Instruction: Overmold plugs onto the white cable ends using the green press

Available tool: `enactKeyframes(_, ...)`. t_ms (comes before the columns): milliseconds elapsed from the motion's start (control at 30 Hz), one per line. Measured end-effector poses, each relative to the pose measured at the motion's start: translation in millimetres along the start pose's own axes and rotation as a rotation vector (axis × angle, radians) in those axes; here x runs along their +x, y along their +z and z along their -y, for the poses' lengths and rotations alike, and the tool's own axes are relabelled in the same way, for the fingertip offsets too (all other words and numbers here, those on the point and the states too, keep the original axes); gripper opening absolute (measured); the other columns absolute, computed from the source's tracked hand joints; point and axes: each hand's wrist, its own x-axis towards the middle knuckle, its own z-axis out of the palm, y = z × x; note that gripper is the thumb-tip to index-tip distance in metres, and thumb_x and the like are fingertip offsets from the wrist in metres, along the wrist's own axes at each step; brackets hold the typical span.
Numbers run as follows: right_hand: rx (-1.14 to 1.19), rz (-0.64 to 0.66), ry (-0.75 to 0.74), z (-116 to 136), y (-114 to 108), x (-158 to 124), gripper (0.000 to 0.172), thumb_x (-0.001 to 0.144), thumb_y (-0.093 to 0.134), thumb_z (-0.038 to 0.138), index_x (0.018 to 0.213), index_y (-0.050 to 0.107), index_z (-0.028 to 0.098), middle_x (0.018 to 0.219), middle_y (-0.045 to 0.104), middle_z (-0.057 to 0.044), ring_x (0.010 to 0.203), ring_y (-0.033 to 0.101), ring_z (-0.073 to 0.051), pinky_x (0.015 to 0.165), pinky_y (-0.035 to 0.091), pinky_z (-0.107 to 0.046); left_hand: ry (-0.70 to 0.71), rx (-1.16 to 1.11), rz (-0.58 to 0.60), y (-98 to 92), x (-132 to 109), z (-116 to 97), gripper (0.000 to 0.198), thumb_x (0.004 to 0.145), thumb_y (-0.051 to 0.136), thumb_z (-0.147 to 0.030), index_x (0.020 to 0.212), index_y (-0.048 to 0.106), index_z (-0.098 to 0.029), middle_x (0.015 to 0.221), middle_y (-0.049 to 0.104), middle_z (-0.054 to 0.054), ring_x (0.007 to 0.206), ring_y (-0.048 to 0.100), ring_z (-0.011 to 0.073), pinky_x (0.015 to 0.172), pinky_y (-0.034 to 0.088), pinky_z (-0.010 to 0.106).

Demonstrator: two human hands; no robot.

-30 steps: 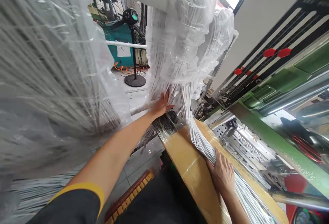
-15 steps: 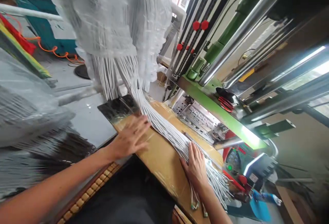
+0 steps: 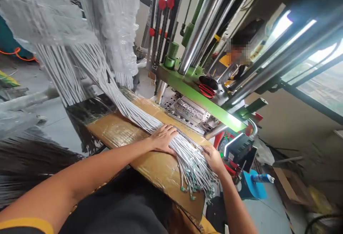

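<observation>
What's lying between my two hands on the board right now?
The fanned ends of the white cable bundle lie between the left hand and the right hand, on the tape-wrapped board. This shows in the head view.

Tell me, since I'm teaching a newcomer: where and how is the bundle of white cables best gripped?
Probably grip the bundle across its flat stretch on the taped board, just behind the splayed connector ends, coming from above palm down, as the left hand lies. There the strands run parallel; farther on they fan loose.
</observation>
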Motion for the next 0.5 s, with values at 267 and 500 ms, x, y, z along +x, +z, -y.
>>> enactKeyframes(267,-0.039,-0.036,0.036,14,-1,48,0.021,0.091,0.056,0.024,0.110,0.061,0.016,0.109,0.063,-0.006,0.102,0.059,-0.020,0.090,0.048,-0.041,-0.245,0.129,-0.027,6.4,-3,-30,0.061,0.071,0.066,-0.059,0.110,0.057,-0.013,0.105,0.056,0.014,0.098,0.048,0.0312,0.086,0.035,0.043)
enactKeyframes(500,-0.080,-0.056,0.026,25,-7,50,0.030,0.087,0.051,0.011,0.113,0.065,0.018,0.098,0.065,-0.007,0.097,0.059,-0.019,0.085,0.047,-0.030,-0.008,-0.116,0.049,-30.4,-11,14,0.038,0.091,0.049,-0.045,0.115,0.061,-0.018,0.112,0.060,0.009,0.101,0.053,0.0237,0.090,0.039,0.035)
